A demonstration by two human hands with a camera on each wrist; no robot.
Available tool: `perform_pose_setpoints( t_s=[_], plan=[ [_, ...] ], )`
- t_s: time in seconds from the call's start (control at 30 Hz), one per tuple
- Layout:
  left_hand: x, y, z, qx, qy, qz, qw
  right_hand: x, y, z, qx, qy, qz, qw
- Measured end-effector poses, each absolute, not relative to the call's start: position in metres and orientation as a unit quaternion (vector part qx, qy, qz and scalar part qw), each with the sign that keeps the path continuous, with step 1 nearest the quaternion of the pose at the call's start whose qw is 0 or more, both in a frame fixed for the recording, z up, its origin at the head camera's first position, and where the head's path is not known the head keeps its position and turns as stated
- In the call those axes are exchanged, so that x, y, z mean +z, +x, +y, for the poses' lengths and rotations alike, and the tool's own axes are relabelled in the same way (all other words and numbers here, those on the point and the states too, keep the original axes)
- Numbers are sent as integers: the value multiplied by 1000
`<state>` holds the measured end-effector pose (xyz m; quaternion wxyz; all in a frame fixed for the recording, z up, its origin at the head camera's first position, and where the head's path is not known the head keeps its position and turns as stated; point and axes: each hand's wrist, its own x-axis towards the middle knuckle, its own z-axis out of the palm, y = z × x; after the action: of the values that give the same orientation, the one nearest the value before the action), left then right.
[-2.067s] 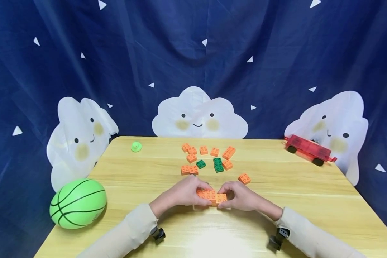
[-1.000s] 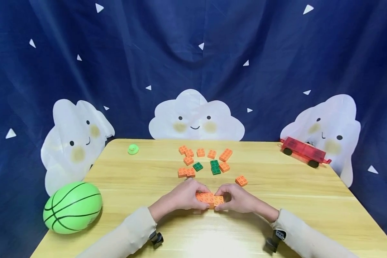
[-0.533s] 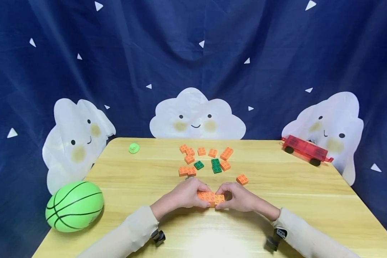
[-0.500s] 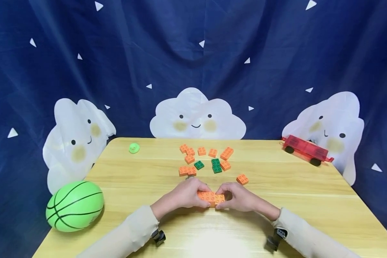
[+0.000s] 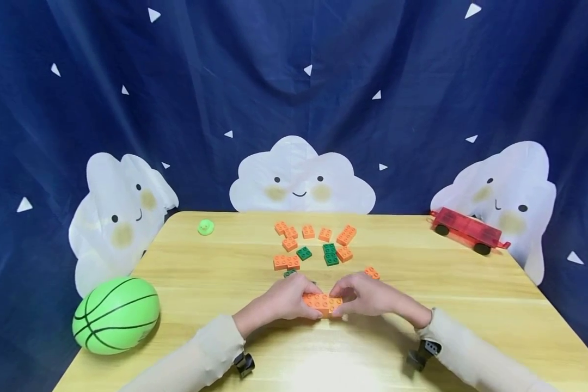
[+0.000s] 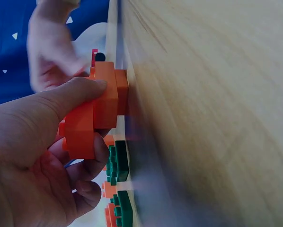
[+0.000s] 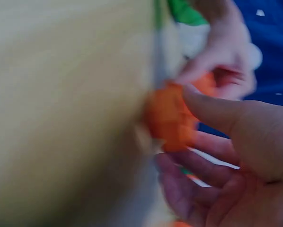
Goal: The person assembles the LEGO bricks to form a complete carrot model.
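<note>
Close to the table surface, my left hand (image 5: 294, 296) grips a joined block of orange toy bricks (image 5: 316, 301), its thumb on the near side. My right hand (image 5: 372, 294) pinches the small brick at the block's right end between thumb and fingers. The left wrist view shows the orange bricks (image 6: 106, 92) stacked in offset layers, with a lower layer nearest the tabletop; the right hand (image 6: 51, 52) is blurred behind them. In the right wrist view the thumb lies against the blurred orange bricks (image 7: 170, 116). Fingers hide part of the block.
Beyond the hands lie several loose orange bricks (image 5: 346, 235) and green bricks (image 5: 330, 254). One orange brick (image 5: 372, 273) sits just behind the right hand. A green ball (image 5: 116, 316) stands left, a green duck toy (image 5: 206, 227) back left, a red wheeled cart (image 5: 469, 230) back right.
My right hand has shifted slightly away from me and partly covers the lone orange brick behind it. A green brick shows more by the left hand. The head view has shifted a little.
</note>
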<state>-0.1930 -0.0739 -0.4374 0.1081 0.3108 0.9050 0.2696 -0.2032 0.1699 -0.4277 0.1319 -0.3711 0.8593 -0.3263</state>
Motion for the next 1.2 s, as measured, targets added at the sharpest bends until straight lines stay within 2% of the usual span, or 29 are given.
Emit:
perform_pose_setpoints(
  t_s=[0.07, 0.27, 0.47, 0.6, 0.93, 1.2],
  plan=[
    [-438, -192, -73, 264, 313, 906, 105, -414, -212, 174, -316, -368, 866, 119],
    [-437, -192, -73, 252, 308, 912, 102, -383, -259, 187, -277, -335, 900, 16],
    [-436, -192, -72, 250, 307, 912, 106, -386, -307, 204, -202, -338, 918, -53],
    [-435, -193, -73, 252, 307, 911, 107, -402, -327, 207, -154, -338, 927, -52],
    [-435, -193, -72, 247, 314, 910, 110, -434, -346, 203, -115, -367, 923, 15],
    [-435, -193, -73, 247, 314, 910, 106, -438, -348, 200, -113, -372, 921, -5]
  ],
)
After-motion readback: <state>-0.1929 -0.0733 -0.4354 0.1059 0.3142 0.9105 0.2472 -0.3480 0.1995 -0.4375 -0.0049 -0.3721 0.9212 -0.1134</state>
